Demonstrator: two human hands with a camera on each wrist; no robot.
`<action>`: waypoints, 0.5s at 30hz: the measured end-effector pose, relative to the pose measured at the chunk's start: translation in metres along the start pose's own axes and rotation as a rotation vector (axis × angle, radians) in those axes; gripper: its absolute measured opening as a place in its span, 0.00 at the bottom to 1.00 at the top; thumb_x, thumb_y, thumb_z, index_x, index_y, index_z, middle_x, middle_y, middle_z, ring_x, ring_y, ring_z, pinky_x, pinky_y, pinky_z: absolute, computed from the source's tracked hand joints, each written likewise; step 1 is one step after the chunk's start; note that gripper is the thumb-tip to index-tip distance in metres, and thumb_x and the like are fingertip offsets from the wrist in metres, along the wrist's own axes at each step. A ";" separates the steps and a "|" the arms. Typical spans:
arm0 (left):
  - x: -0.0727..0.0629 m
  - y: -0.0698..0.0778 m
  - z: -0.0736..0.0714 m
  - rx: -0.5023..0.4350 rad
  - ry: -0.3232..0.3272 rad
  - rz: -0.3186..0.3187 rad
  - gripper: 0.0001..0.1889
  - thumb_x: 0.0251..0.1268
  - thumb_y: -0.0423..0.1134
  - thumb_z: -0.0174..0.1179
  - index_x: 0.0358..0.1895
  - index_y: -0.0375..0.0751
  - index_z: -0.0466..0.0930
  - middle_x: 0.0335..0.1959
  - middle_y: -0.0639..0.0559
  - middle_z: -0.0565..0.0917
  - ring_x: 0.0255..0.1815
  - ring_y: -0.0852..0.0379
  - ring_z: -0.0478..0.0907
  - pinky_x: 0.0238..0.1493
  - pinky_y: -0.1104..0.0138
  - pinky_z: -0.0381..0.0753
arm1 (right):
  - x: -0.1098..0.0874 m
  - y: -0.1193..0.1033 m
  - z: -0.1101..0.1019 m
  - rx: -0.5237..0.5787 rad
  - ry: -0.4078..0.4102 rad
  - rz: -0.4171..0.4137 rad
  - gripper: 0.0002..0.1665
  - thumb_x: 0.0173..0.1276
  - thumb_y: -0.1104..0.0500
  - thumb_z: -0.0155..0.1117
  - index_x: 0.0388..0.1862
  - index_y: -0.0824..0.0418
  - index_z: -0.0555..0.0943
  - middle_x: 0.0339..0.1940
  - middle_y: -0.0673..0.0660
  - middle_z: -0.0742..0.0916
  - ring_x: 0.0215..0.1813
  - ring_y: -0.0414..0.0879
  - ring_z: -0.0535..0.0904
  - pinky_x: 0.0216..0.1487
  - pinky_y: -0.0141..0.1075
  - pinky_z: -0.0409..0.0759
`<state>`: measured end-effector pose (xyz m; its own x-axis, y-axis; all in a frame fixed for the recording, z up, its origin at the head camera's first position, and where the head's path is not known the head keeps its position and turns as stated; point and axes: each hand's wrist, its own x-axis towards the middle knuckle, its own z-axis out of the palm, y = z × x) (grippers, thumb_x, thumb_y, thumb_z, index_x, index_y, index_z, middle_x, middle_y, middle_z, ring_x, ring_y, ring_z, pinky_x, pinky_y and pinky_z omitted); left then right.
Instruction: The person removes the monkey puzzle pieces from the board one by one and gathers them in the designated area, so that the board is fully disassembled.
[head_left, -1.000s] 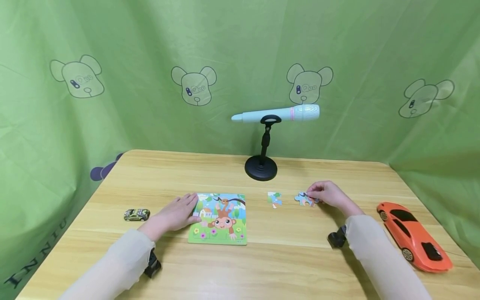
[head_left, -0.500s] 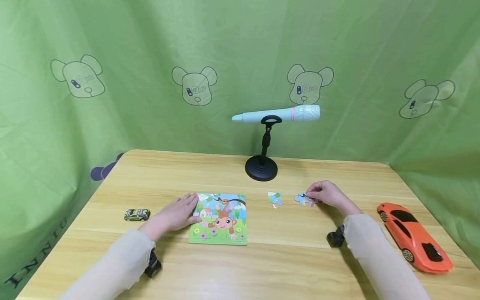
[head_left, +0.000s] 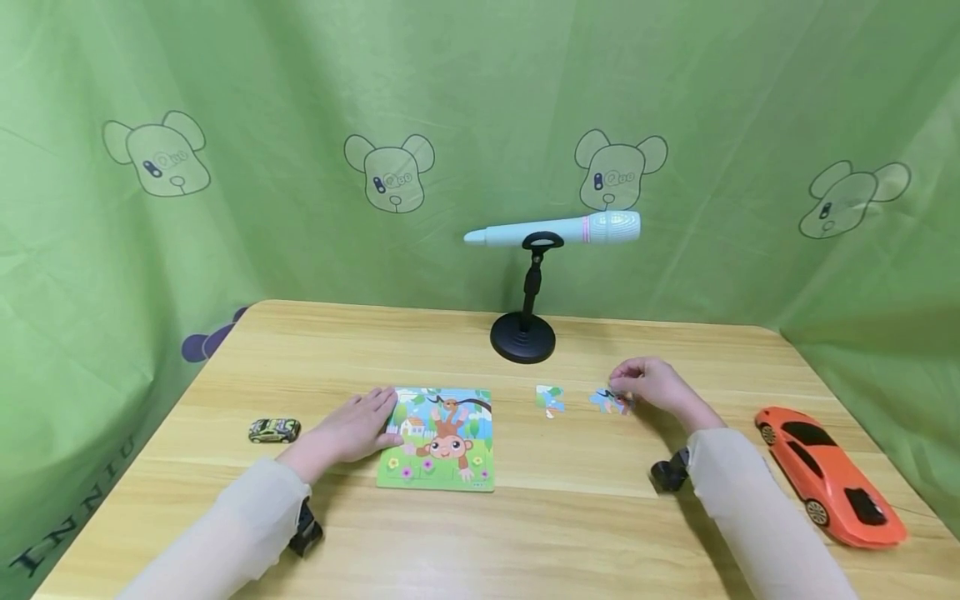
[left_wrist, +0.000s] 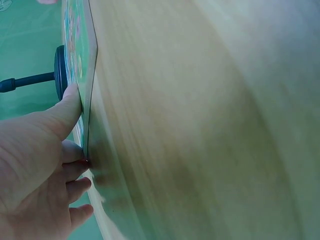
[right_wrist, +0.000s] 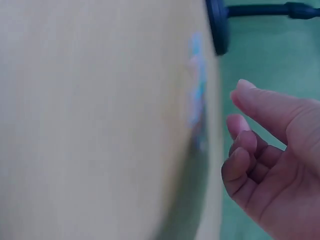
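Observation:
A jigsaw puzzle (head_left: pixel 465 450) with a monkey picture lies flat on the table, left of centre. My left hand (head_left: pixel 358 427) rests along its left edge, thumb over the board and the other fingers towards the far corner; the left wrist view shows the thumb (left_wrist: pixel 69 107) on the board's face. Right of the board lie two loose puzzle pieces, a left one (head_left: pixel 549 400) and a right one (head_left: pixel 604 400). Just beside the right piece is my right hand (head_left: pixel 654 385). In the right wrist view its thumb and loosely bent fingers stand apart with nothing between them; the pieces are blurred.
A light-blue microphone (head_left: pixel 555 229) sits on a black stand (head_left: pixel 522 337) near the table's back edge. A small patterned toy car (head_left: pixel 273 430) is left of my left hand, and a large orange toy car (head_left: pixel 832 479) is at the far right. A green curtain (head_left: pixel 480 100) hangs behind.
The right hand's fingers have come off the right puzzle piece, and that hand has moved slightly up and left. My left hand and the board have stayed put.

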<state>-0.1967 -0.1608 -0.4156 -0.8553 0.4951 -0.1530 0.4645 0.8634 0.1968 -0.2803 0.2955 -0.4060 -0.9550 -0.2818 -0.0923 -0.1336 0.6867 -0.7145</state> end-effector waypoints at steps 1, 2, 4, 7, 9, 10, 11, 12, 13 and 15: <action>0.000 0.000 0.000 0.001 -0.001 -0.001 0.39 0.66 0.55 0.49 0.67 0.25 0.53 0.69 0.34 0.53 0.69 0.38 0.49 0.67 0.48 0.49 | 0.000 -0.004 0.000 -0.006 0.006 -0.023 0.14 0.66 0.60 0.59 0.42 0.71 0.78 0.30 0.59 0.81 0.33 0.49 0.74 0.33 0.38 0.76; 0.000 0.000 0.001 0.000 -0.001 -0.001 0.39 0.66 0.55 0.49 0.67 0.25 0.53 0.69 0.34 0.53 0.69 0.38 0.49 0.67 0.48 0.49 | 0.000 -0.009 0.001 -0.015 0.013 -0.049 0.14 0.66 0.60 0.59 0.43 0.71 0.78 0.31 0.60 0.81 0.34 0.50 0.74 0.34 0.39 0.76; -0.001 -0.001 0.001 0.002 -0.002 -0.002 0.39 0.66 0.55 0.49 0.67 0.25 0.53 0.69 0.34 0.53 0.69 0.39 0.49 0.67 0.48 0.48 | 0.003 -0.019 0.004 -0.043 0.030 -0.099 0.15 0.66 0.59 0.60 0.44 0.71 0.79 0.32 0.58 0.80 0.35 0.49 0.73 0.34 0.39 0.76; -0.001 -0.001 0.002 0.000 0.000 -0.001 0.39 0.66 0.55 0.49 0.67 0.25 0.53 0.69 0.34 0.53 0.69 0.38 0.49 0.67 0.48 0.48 | 0.008 -0.035 0.014 -0.073 0.039 -0.169 0.15 0.65 0.58 0.61 0.44 0.69 0.80 0.31 0.55 0.81 0.35 0.48 0.73 0.35 0.38 0.75; -0.001 -0.001 0.002 -0.001 0.002 -0.001 0.39 0.66 0.55 0.50 0.67 0.25 0.53 0.69 0.34 0.53 0.69 0.38 0.49 0.67 0.48 0.49 | 0.012 -0.045 0.023 -0.070 0.032 -0.205 0.14 0.64 0.59 0.62 0.42 0.68 0.81 0.30 0.53 0.81 0.34 0.47 0.73 0.35 0.37 0.75; -0.001 -0.001 0.002 -0.003 0.005 0.001 0.39 0.66 0.54 0.50 0.67 0.25 0.53 0.69 0.34 0.53 0.69 0.38 0.49 0.67 0.48 0.49 | 0.014 -0.051 0.028 -0.065 0.023 -0.223 0.13 0.64 0.60 0.62 0.41 0.68 0.81 0.30 0.52 0.81 0.34 0.47 0.73 0.35 0.36 0.75; -0.001 -0.001 0.002 -0.001 0.006 0.002 0.39 0.66 0.54 0.50 0.67 0.25 0.53 0.69 0.34 0.53 0.69 0.38 0.49 0.67 0.48 0.49 | 0.015 -0.056 0.033 -0.057 0.011 -0.243 0.12 0.63 0.60 0.62 0.41 0.69 0.81 0.29 0.52 0.81 0.33 0.47 0.73 0.35 0.36 0.75; -0.001 -0.001 0.002 0.000 0.008 0.003 0.39 0.66 0.54 0.50 0.67 0.25 0.53 0.69 0.34 0.53 0.69 0.38 0.49 0.67 0.48 0.49 | 0.017 -0.062 0.038 -0.051 -0.001 -0.264 0.12 0.63 0.61 0.63 0.40 0.69 0.81 0.29 0.51 0.81 0.33 0.46 0.73 0.34 0.35 0.75; -0.001 -0.001 0.002 0.000 0.008 0.002 0.39 0.66 0.54 0.49 0.67 0.25 0.53 0.69 0.34 0.53 0.69 0.38 0.49 0.67 0.48 0.49 | 0.018 -0.068 0.044 -0.049 -0.013 -0.282 0.11 0.62 0.62 0.63 0.40 0.69 0.81 0.28 0.51 0.80 0.32 0.46 0.73 0.33 0.34 0.74; 0.000 -0.001 0.003 0.002 0.010 0.003 0.39 0.66 0.54 0.49 0.67 0.25 0.53 0.69 0.34 0.53 0.69 0.38 0.49 0.67 0.48 0.49 | 0.019 -0.079 0.055 -0.046 -0.040 -0.317 0.10 0.61 0.63 0.63 0.39 0.69 0.81 0.27 0.51 0.80 0.30 0.46 0.72 0.31 0.33 0.73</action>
<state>-0.1962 -0.1614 -0.4181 -0.8560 0.4969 -0.1430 0.4678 0.8620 0.1951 -0.2738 0.1995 -0.3895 -0.8529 -0.5120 0.1027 -0.4358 0.5896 -0.6800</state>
